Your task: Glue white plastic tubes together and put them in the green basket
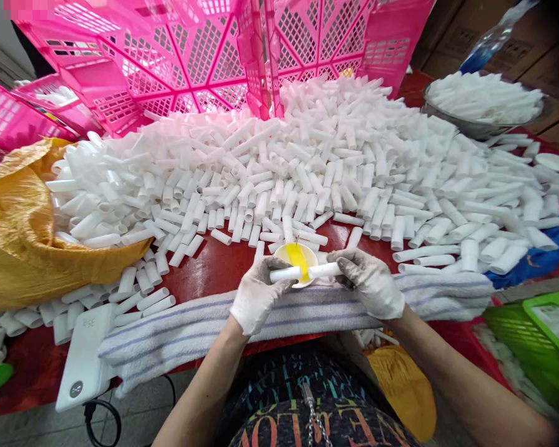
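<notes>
Both hands wear whitish gloves with grey-stained fingers. My left hand (262, 292) is closed on a short white tube (286, 274), held level between thumb and fingers. In my right hand (368, 279) is a second white tube (323, 270), pinched at its outer end. The inner ends of the two tubes face each other with a small gap between them. Just behind them a small white dish (310, 256) with a yellow strip (296, 257) across it rests at the towel's far edge. A large heap of white tubes (279, 167) spreads beyond the hands.
A striped towel (181, 332) runs along the red table's (205, 264) front edge. Pink baskets (181, 56) stand behind the heap, a yellow sack (23, 248) and white power bank (84, 354) at left. A metal bowl of tubes (482, 127) sits back right, a green basket (517, 329) lower right.
</notes>
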The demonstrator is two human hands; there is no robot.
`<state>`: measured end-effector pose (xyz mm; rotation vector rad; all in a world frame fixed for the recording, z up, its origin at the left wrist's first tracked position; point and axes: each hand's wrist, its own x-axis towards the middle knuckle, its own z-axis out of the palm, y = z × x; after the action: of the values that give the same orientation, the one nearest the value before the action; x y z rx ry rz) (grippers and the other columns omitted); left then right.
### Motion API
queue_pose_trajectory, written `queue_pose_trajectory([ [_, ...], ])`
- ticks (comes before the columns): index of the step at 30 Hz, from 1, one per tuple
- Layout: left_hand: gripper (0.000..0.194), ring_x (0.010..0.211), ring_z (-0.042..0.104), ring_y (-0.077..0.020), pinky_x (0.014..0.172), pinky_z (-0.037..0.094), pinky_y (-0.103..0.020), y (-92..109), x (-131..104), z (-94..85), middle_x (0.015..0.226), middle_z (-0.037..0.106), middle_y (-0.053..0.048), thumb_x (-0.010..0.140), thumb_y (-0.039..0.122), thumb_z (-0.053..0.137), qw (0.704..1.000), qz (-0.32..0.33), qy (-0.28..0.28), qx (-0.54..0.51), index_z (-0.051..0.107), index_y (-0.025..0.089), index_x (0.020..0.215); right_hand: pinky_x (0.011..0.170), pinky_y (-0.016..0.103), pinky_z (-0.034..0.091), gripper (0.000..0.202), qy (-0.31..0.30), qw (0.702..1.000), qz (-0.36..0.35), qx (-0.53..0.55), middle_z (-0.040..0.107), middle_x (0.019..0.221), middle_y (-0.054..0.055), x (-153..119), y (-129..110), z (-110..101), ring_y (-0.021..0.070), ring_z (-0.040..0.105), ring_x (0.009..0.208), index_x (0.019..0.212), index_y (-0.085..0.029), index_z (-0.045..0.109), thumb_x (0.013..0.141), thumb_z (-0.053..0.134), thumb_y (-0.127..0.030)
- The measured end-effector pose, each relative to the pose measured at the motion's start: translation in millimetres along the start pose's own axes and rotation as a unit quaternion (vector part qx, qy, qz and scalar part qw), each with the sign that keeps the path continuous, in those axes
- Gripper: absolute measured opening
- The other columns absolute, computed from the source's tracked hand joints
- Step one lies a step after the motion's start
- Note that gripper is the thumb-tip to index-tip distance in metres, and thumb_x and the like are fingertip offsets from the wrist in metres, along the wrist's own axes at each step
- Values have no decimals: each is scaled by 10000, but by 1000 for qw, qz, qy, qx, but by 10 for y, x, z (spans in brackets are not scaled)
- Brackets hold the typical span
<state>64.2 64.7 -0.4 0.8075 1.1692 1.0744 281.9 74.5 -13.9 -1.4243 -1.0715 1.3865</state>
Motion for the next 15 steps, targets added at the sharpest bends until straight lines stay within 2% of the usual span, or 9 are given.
queue_pose_trajectory([
  [4, 371, 934, 685, -192, 881, 550, -306, 2, -72, 107, 1019, 734, -66, 647, 261, 838, 998, -20, -33, 51, 716, 163, 983, 468, 233, 423, 493, 2, 996, -42, -81, 635, 687, 33, -34, -30, 22, 111, 523, 530, 857, -162, 681, 755, 671, -644],
  [8, 392, 726, 658, -151, 700, 539, -262, -8, -122, 138, 910, 735, -49, 732, 312, 761, 988, -13, -69, 139, 704, 161, 1090, 591, 273, 498, 368, 17, 977, -149, -154, 694, 812, 65, -142, -50, 35, 173, 630, 683, 894, -183, 673, 855, 607, -543],
  [10, 299, 623, 601, -140, 620, 493, -256, -25, -141, 177, 763, 700, -31, 817, 396, 667, 973, 16, -88, 215, 720, 163, 996, 581, 276, 470, 315, 2, 943, -228, -241, 675, 750, 54, -201, -79, 62, 168, 608, 638, 825, -198, 674, 882, 564, -488],
  [11, 306, 601, 583, -146, 605, 473, -262, -41, -148, 210, 702, 675, -33, 866, 441, 592, 964, 28, -85, 250, 722, 166, 899, 558, 277, 435, 318, -11, 914, -270, -302, 647, 683, 46, -226, -96, 85, 161, 575, 591, 752, -204, 667, 886, 542, -463],
  [13, 435, 604, 584, -176, 619, 454, -289, -89, -161, 302, 645, 647, -59, 928, 484, 451, 951, 44, -36, 304, 678, 181, 713, 533, 285, 360, 384, -14, 850, -342, -399, 580, 570, 41, -267, -121, 146, 151, 506, 523, 600, -207, 616, 897, 483, -412],
  [14, 466, 606, 588, -192, 627, 448, -303, -119, -168, 355, 632, 641, -74, 935, 487, 421, 945, 48, 4, 324, 647, 193, 653, 532, 287, 336, 415, 3, 831, -366, -420, 560, 542, 42, -284, -126, 181, 148, 489, 509, 560, -205, 587, 909, 451, -382],
  [15, 463, 606, 591, -206, 633, 443, -314, -148, -175, 408, 627, 639, -86, 929, 486, 423, 938, 52, 43, 339, 625, 204, 623, 532, 285, 324, 431, 32, 824, -377, -423, 552, 527, 40, -302, -128, 213, 145, 483, 501, 550, -202, 573, 926, 417, -344],
])
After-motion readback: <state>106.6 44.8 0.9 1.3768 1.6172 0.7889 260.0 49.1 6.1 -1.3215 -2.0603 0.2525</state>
